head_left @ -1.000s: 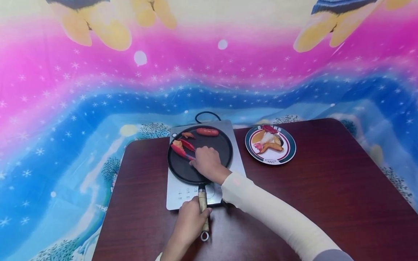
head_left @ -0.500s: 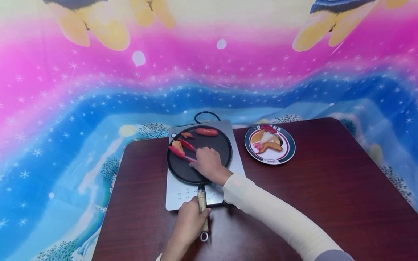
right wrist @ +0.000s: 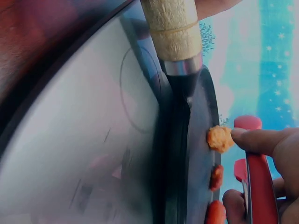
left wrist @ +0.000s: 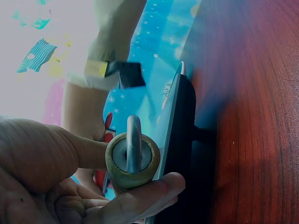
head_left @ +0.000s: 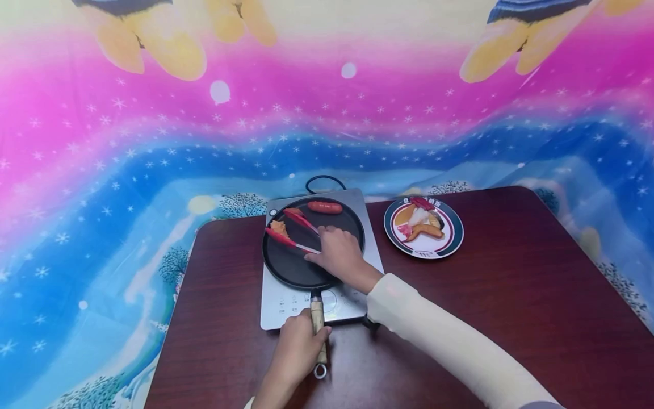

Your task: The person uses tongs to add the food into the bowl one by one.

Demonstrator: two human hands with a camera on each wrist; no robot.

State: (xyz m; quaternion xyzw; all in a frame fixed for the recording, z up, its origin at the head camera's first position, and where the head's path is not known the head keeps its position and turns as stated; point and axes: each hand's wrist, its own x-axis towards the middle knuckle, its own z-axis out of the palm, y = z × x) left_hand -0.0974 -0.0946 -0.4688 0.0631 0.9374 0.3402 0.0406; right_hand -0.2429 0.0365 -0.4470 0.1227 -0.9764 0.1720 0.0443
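- Right hand (head_left: 339,253), fingers curled round red tongs (head_left: 282,238), has spread them wider.
- The fried piece (head_left: 278,229) sits in the pan (head_left: 306,264), seemingly unpinched (one tong tip just beside it).
- Left hand (head_left: 300,341) grips the handle (head_left: 317,315).

Red-tipped tongs (head_left: 289,241) stand spread over a round black pan (head_left: 301,268).

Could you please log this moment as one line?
left hand: grips handle | right hand: holds spread tongs | in pan: sausage, nugget, small red piece | plate beside hotplate
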